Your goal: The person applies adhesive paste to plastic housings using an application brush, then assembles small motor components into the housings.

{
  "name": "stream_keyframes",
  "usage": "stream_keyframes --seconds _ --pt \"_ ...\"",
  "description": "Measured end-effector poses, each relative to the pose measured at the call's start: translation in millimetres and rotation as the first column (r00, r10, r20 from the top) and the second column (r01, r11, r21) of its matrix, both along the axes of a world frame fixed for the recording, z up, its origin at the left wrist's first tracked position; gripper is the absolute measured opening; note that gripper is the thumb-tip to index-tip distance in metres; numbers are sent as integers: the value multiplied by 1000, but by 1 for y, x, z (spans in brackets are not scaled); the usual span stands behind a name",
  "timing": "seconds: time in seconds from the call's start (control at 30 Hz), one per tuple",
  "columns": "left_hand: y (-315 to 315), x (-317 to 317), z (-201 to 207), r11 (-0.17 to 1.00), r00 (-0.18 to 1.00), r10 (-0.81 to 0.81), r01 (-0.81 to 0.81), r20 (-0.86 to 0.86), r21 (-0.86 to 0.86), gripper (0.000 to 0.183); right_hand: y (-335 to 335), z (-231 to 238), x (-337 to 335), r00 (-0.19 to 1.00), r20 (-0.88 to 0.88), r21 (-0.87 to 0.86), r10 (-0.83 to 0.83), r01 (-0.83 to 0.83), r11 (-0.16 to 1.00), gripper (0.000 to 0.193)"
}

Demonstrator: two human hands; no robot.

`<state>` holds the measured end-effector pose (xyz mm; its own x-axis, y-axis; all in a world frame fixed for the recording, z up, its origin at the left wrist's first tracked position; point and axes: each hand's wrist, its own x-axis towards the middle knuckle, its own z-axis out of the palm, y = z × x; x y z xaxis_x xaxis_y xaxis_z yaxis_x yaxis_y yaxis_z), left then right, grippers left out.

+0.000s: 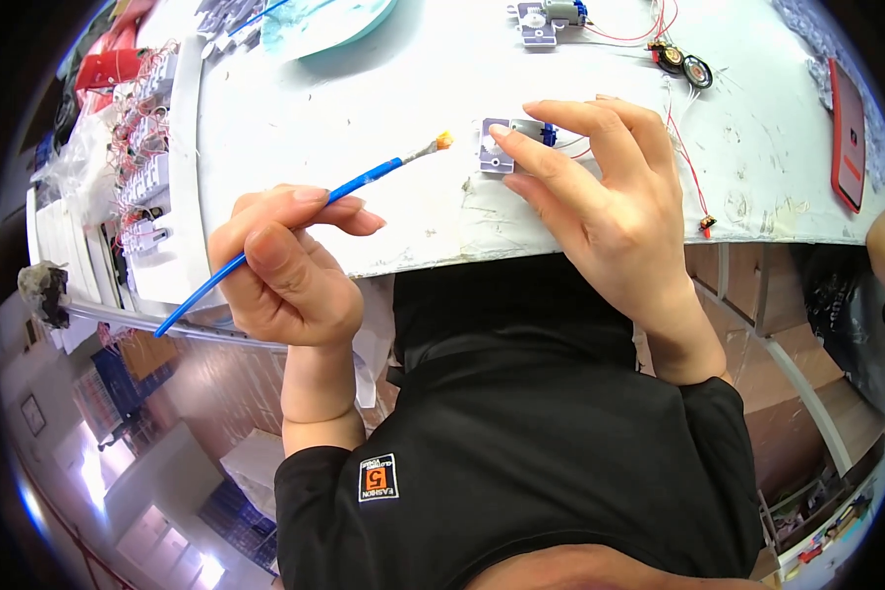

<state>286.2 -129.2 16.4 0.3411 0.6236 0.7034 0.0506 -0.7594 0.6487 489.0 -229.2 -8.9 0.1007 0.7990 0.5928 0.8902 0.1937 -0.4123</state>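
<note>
- Brush (369, 177), blue-handled, is pinched between thumb and fingers of a worker's left hand (290, 265), its yellow-orange tip (444, 141) pointing right.
- Small grey motor unit (497, 163) sits at the fingertips of the right hand (615, 211), to the left of its palm; the index finger lies over its top, the thumb at its near edge. Whether the unit rests on the white tabletop (413, 221) cannot be told.
- Hands are apart, the unit lying to the right of the left hand and just beyond the brush tip, which does not touch it.
- Red wires (693, 167) run across the table beyond the right hand.
- Similar motor unit (539, 29) lies at the far side, near two round black speakers (696, 71).
- Red-edged phone (849, 138) lies at far right; a turquoise dish (354, 37) stands at upper left.
</note>
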Motion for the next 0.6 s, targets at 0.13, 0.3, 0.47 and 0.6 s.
stream_keyframes --seconds 0.13,0.3,0.47,0.6 --pt "-3 1 1 999 1000 -11 11 0 -33 36 3 -15 3 999 6 163 -34 33 986 40" --pt "-4 6 0 999 997 -37 37 -65 -8 36 -1 -3 -2 998 -11 44 -61 61 997 47" --pt "-4 14 -4 985 979 -173 169 -104 -46 24 5 -2 -6 997 -58 -20 -56 55 998 56" --pt "-8 10 4 980 967 -195 185 -165 -74 22 5 -4 -4 995 -69 -41 -67 65 997 60"
